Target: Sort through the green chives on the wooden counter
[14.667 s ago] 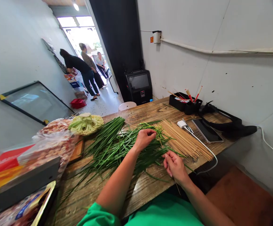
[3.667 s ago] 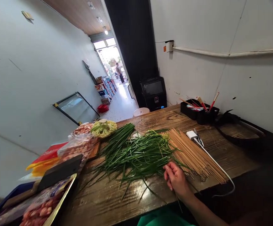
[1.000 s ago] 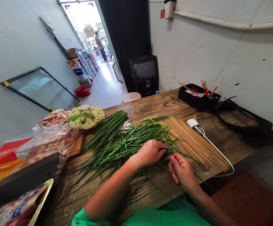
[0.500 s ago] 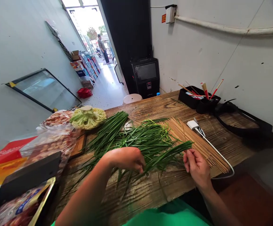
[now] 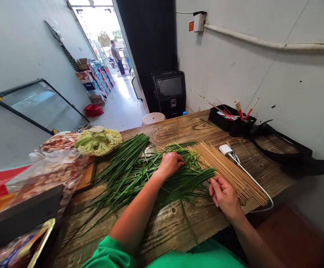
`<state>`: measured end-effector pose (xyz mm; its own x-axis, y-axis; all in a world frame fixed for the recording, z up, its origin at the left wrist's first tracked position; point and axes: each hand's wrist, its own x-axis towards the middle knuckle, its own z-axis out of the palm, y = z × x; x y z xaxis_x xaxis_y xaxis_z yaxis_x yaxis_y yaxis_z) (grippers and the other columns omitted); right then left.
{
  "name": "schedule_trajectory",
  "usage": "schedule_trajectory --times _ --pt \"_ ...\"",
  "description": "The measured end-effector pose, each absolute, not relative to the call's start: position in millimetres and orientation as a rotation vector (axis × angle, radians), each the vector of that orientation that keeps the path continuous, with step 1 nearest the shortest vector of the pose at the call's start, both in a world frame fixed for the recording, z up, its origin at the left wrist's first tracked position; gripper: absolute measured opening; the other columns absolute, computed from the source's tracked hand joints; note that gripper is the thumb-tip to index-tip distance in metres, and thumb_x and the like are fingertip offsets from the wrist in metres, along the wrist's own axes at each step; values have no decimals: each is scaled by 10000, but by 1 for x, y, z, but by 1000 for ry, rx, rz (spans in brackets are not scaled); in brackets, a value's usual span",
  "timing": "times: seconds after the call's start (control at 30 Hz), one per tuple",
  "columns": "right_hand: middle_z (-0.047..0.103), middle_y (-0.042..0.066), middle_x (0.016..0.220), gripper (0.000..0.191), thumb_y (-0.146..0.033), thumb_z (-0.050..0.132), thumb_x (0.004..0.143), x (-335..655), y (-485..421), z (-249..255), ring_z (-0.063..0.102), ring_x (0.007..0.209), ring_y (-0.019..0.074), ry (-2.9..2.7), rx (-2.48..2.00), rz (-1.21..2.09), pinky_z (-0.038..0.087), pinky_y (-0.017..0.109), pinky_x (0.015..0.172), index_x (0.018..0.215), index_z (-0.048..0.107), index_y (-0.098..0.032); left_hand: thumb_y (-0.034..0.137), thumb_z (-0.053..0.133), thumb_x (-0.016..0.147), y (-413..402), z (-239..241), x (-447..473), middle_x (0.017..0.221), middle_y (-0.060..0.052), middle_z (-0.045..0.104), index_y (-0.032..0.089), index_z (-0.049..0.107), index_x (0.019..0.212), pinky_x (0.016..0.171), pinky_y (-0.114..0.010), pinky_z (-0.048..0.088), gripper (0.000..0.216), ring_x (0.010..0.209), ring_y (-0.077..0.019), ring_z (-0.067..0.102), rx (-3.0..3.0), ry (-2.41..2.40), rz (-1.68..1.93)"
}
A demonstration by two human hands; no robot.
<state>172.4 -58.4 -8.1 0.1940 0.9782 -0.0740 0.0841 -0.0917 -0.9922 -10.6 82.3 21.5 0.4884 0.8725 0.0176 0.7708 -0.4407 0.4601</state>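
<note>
A loose heap of green chives (image 5: 139,171) lies across the wooden table (image 5: 178,223). My left hand (image 5: 170,163) rests on the heap with its fingers curled into the leaves. My right hand (image 5: 225,195) is closed near the table's front edge, pinching a bunch of chives (image 5: 195,178) that fans out to the left; whether a skewer is in it too I cannot tell. A spread of bamboo skewers (image 5: 228,169) lies just right of the chives, beside my right hand.
A cauliflower (image 5: 98,140) and bags of meat (image 5: 53,167) sit at the left. A white charger with its cable (image 5: 225,150), a black holder of sticks (image 5: 231,119) and a black strap (image 5: 284,149) lie at the right. A person (image 5: 116,56) stands far off in the doorway.
My left hand has moved from the near edge of the chive heap up onto its far side. My right hand shifted slightly left, still closed on its bunch of chives.
</note>
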Motion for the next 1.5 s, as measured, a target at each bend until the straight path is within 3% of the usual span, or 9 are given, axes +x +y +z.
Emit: schedule_trajectory --times 0.23,0.47,0.63,0.77,0.83,0.93,1.1,1.33,1.5 --pt "470 -92 495 336 -512 534 805 163 -40 -6 319 260 13 -1007 -1296 1224 206 129 258 811 521 -177 356 630 733 91 43 -15 709 -30 678 123 687 790 571 -220 435 246 588 -103 566 1502 1041 1040" --pt "466 -96 481 341 -512 565 781 170 -40 -16 303 249 6 -958 -1280 1239 192 123 248 800 517 -175 308 684 700 71 101 -43 848 -38 671 144 582 818 739 -266 517 226 769 -116 637 928 723 1489" --pt "466 -94 487 330 -505 559 789 171 -42 -15 310 255 6 -970 -1263 1246 203 122 251 803 518 -178 247 633 722 57 89 -84 976 -107 653 132 526 1057 715 -330 538 370 867 -187 637 1153 1266 1281" --pt "474 -90 493 327 -501 563 788 171 -43 -12 319 257 3 -981 -1261 1256 200 120 258 795 517 -177 238 598 756 52 73 -115 1167 -123 576 159 529 1177 875 -381 480 434 1050 -227 558 1714 1947 1478" --pt "474 -89 493 328 -501 569 784 172 -43 -12 320 257 3 -978 -1259 1268 198 120 258 791 518 -177 243 560 799 52 74 -119 1129 -92 604 183 621 1080 914 -365 447 294 1042 -213 554 2150 1837 1254" --pt "469 -88 489 330 -502 572 780 172 -44 -12 312 257 4 -965 -1258 1271 196 124 257 794 527 -175 224 532 829 54 80 -111 995 -50 651 223 697 941 872 -317 443 200 944 -173 570 2563 1274 597" --pt "480 -82 505 325 -495 570 791 173 -44 -17 314 265 3 -973 -1256 1273 204 123 258 810 541 -172 231 617 776 55 74 -90 1006 -43 593 268 700 962 901 -341 381 207 982 -189 497 2696 985 54" --pt "470 -82 511 329 -496 573 791 173 -46 -16 317 273 4 -968 -1249 1289 208 118 256 822 547 -170 235 659 734 58 62 -89 1042 -43 554 230 704 763 945 -389 324 54 1057 -226 441 2685 1007 -19" --pt "470 -83 509 327 -500 562 796 172 -47 -14 304 270 6 -972 -1220 1299 199 124 256 812 542 -174 248 571 796 60 60 -68 896 -48 616 183 662 780 872 -315 389 113 896 -169 530 2413 978 366"
